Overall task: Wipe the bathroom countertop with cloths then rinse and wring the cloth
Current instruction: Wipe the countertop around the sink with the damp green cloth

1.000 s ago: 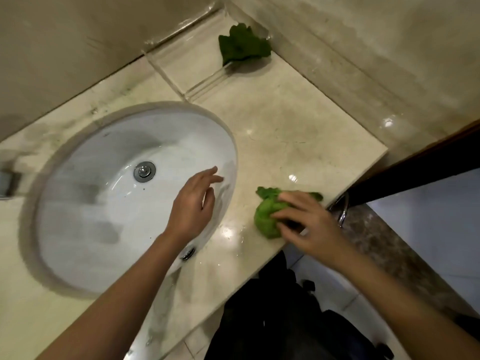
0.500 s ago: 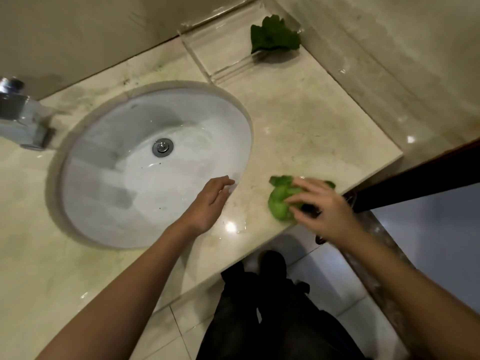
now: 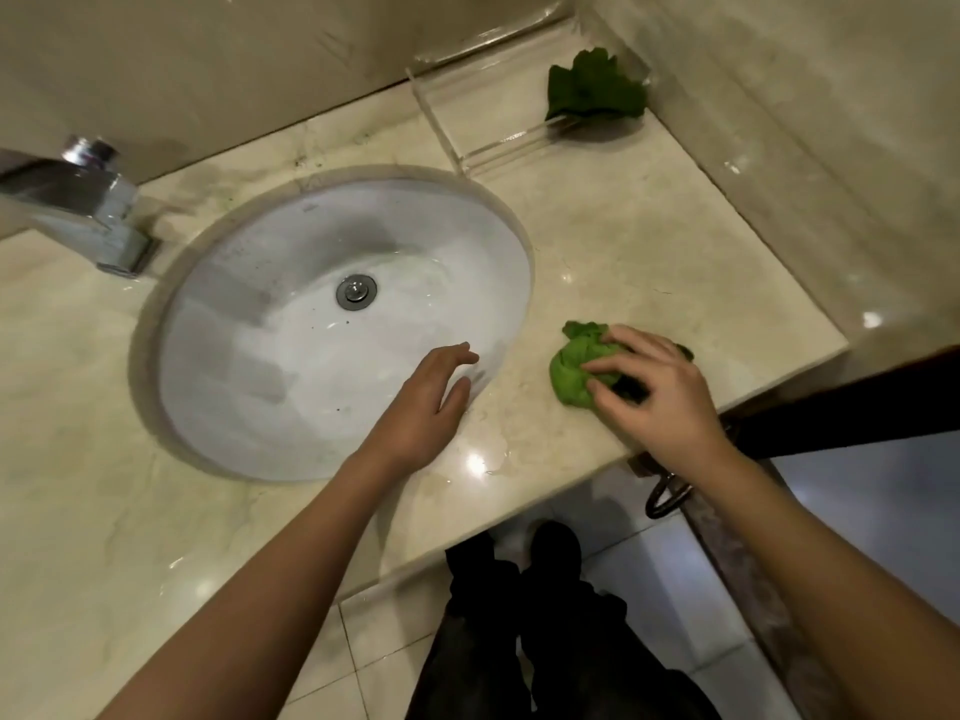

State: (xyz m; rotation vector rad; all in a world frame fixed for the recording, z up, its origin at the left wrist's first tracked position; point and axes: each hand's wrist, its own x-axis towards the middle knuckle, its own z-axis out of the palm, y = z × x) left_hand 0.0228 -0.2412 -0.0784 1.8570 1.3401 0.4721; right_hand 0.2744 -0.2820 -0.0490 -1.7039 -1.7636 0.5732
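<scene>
Green cloth (image 3: 574,371), bunched on the marble countertop (image 3: 649,262), likely soft and limp; right hand (image 3: 657,394) fingers curl over it; left hand (image 3: 426,402) relaxed, empty.

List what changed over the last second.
Only the view swung, bringing the faucet into sight. The right hand still grips the light green cloth on the countertop; the left hand still hovers open over the sink rim; the dark green cloth stays put.

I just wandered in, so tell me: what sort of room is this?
Most likely a bathroom: a white oval sink sunk into a marble countertop, a chrome faucet beside it, and a green cloth gripped by the right hand.
</scene>
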